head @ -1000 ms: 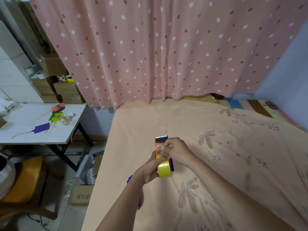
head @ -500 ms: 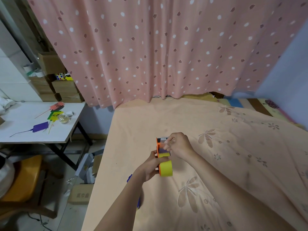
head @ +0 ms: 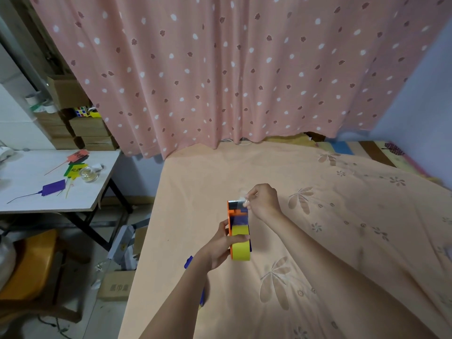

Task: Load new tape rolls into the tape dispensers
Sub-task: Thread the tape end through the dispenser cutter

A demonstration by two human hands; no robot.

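Left hand point(head: 221, 250) grips orange tape dispenser point(head: 231, 217) with yellow tape roll point(head: 241, 250) loaded, held above the bed point(head: 342, 241). Right hand point(head: 265, 200) pinches the clear tape end point(head: 242, 199) at the dispenser's far end, fingers curled.

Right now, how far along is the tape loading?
Done: a yellow tape roll already sits in the orange tape dispenser. In hand: the left hand grips the dispenser at the roll, while the right hand pinches the tape's free end up at the dispenser's front end. Left: the end seems not yet fixed there. A blue object shows behind the left wrist; I cannot tell what it is.
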